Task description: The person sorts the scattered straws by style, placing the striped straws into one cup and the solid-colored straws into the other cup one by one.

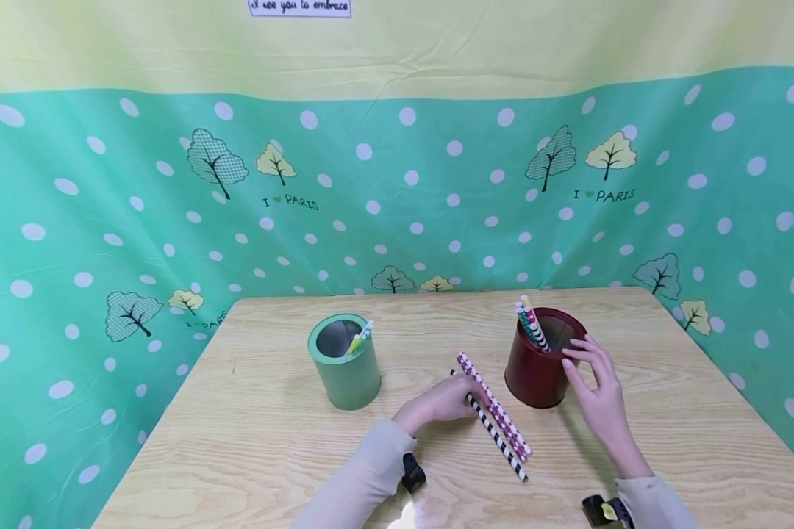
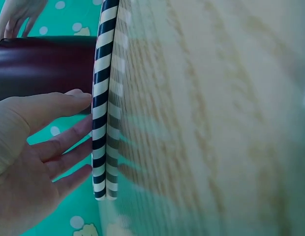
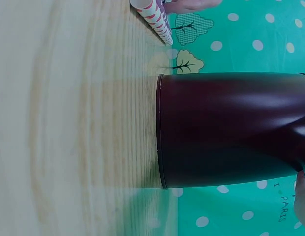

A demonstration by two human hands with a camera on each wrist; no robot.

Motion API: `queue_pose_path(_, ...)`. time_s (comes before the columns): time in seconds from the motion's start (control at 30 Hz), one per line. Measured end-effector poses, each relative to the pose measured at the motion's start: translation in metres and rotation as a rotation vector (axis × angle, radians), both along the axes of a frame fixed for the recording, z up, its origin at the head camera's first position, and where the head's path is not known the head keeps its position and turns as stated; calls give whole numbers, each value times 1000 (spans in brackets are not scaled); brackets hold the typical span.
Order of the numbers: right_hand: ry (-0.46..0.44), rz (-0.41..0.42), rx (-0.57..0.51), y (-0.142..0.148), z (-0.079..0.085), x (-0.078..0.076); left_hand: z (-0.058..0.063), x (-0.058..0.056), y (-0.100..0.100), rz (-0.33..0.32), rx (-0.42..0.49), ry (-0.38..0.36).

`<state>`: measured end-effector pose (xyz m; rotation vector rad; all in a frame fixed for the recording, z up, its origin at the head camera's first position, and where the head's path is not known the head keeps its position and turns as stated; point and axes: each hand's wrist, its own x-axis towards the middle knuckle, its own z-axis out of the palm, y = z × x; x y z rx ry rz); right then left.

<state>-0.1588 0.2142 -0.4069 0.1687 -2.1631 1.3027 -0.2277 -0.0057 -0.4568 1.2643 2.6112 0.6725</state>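
Note:
My left hand [image 1: 453, 398] reaches down over paper straws on the wooden table. In the left wrist view its thumb and spread fingers meet a black-and-white striped straw [image 2: 99, 113], which still lies on the tabletop. Beside that straw lie purple-and-white patterned straws [image 1: 503, 419], partly hidden by the hand. My right hand [image 1: 598, 389] rests its fingertips on the near right rim of a dark red can [image 1: 536, 375]. Several patterned straws [image 1: 532, 323] lean inside the can. In the right wrist view a fingertip [image 3: 302, 184] touches the can's upper side.
A light green can [image 1: 347, 375] holding a few green, yellow and pale straws [image 1: 360, 338] stands on the table's left half. A teal polka-dot cloth [image 1: 410, 220] hangs behind the table [image 1: 238, 441] and along both sides.

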Motion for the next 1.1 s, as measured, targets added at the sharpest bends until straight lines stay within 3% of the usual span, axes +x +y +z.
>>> queue_pose_path(0.27, 7, 3, -1, 1, -1, 0, 1, 1, -1, -8, -27, 24)
queue_pose_path(0.37, 5, 2, -1, 1, -1, 0, 1, 0, -2, -28, -41, 54)
queue_pose_path(0.4, 1, 1, 0, 1, -1, 0, -7, -4, -3, -48, -33, 79)
queue_pose_path(0.6, -30, -5, 6, 1, 0, 2, -8, -3, -2, -51, -84, 139)
queue_pose_path(0.63, -31, -5, 5, 0, 0, 2, 0, 2, -2, -29, -105, 130)
queue_pose_path(0.83, -19, -2, 7, 0, 1, 1, 0, 5, 0, 22, -148, 130)
queue_pose_path(1.1, -8, -8, 5, 0, -1, 0, -2, 4, 0, 6, -159, 108)
